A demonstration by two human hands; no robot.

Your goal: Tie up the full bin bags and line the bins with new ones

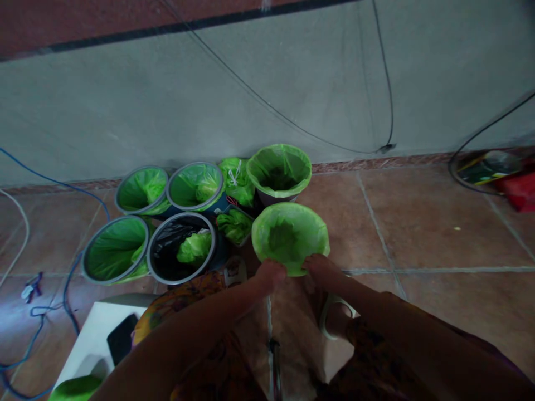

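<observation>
A trash can lined with a green bag (309, 223) stands on the floor between my feet, its liner folded out over the rim. On the near left of that rim, my left hand (271, 273) is closed over the liner's edge. My right hand (318, 266) grips the same edge a little to the right. Both thumbs and fingertips are partly hidden by the hands. Just behind stands another trash can with a green liner (279, 161) spread over its rim. Beside it sits a tied green bag (238, 181).
Several lined bins stand at the left, among them one with a black liner (161, 250). A small box of green bags (234, 225) lies between. A phone (122, 338) rests on a white surface (90, 334). Blue cable (69, 295) runs along the left floor; a red object (518, 189) lies far right.
</observation>
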